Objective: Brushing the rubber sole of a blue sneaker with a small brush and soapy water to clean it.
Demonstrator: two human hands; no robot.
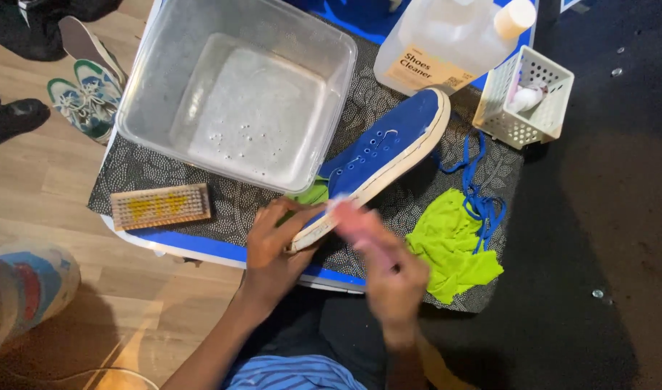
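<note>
right hand (392, 278) motion-blurred, pink thing (356, 220) in it unclear, bottle (446, 43) top cut off

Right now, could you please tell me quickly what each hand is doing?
Left hand: closed on the heel of the blue shoe.
Right hand: blurred, closed on a small pink object against the shoe's sole.

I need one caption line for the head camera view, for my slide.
Left hand steadies a blue shoe while the right hand holds something pink, blurred, at its sole.
</note>
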